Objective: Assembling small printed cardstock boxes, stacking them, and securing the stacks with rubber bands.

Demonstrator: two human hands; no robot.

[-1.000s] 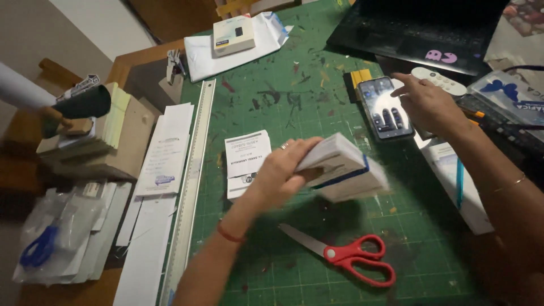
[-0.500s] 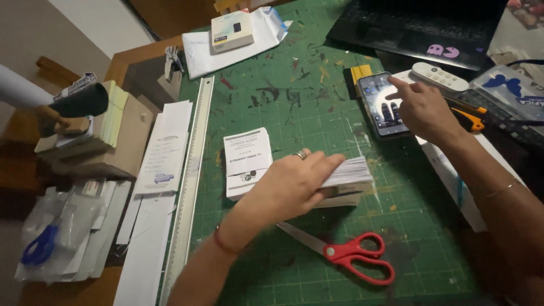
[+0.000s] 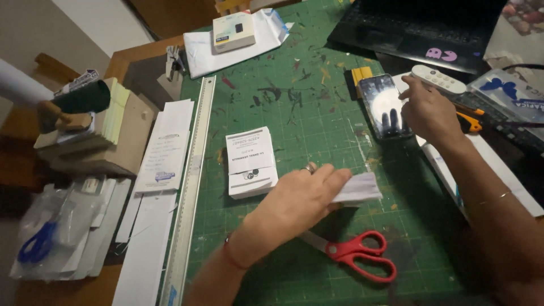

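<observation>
On the green cutting mat covering the table, left hand lies palm-down over a stack of white paper slips, fingers together and curled over the stack's near edge, pressing it flat to the mat. Only the stack's right end shows past the fingertips. Just left of it, a second stack of printed white slips, apart from the hand. Red-handled scissors lie closed on the mat just below the left wrist, blades partly under it. Right hand rests farther up the mat beside a dark smartphone, fingers loosely bent, fingertips at the phone's right edge; cannot tell whether it grips anything. White remote just above that hand. Long metal ruler runs along the mat's left border.
</observation>
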